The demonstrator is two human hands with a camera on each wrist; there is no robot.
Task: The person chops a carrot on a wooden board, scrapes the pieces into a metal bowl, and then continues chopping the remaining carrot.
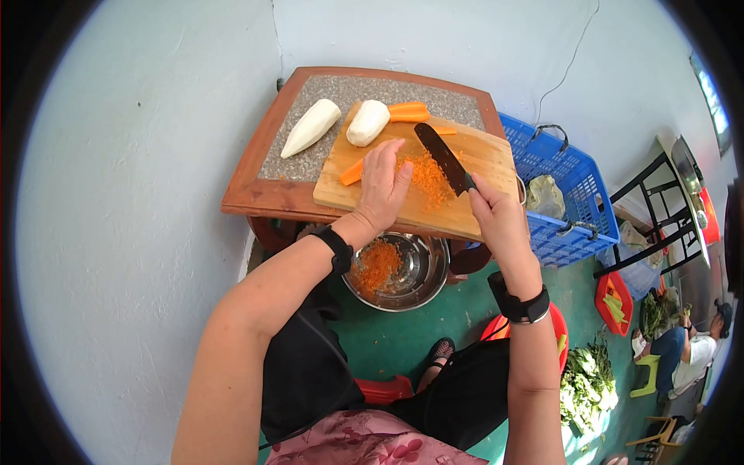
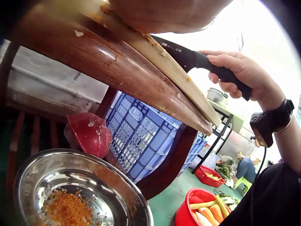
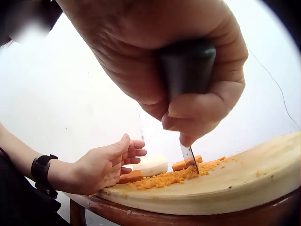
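My right hand (image 1: 500,217) grips the black handle of a kitchen knife (image 1: 442,157); in the right wrist view its blade (image 3: 189,154) stands edge down in the chopped carrot (image 3: 162,181). That carrot (image 1: 428,180) is heaped on a wooden cutting board (image 1: 484,159). At the heap's left side is my left hand (image 1: 381,184), fingers loosely extended and holding nothing, its lower edge close over the board. A carrot piece (image 1: 351,173) partly shows beside it. Farther back lie a peeled white radish piece (image 1: 368,122) and thicker carrot pieces (image 1: 409,112).
Another peeled white radish (image 1: 311,128) lies on the table's stone top (image 1: 349,81). Below the front edge sits a steel bowl (image 1: 434,267) holding minced carrot. A blue crate (image 1: 554,147) stands right of the table. Leafy greens (image 1: 587,384) and a seated person (image 1: 690,356) are farther right.
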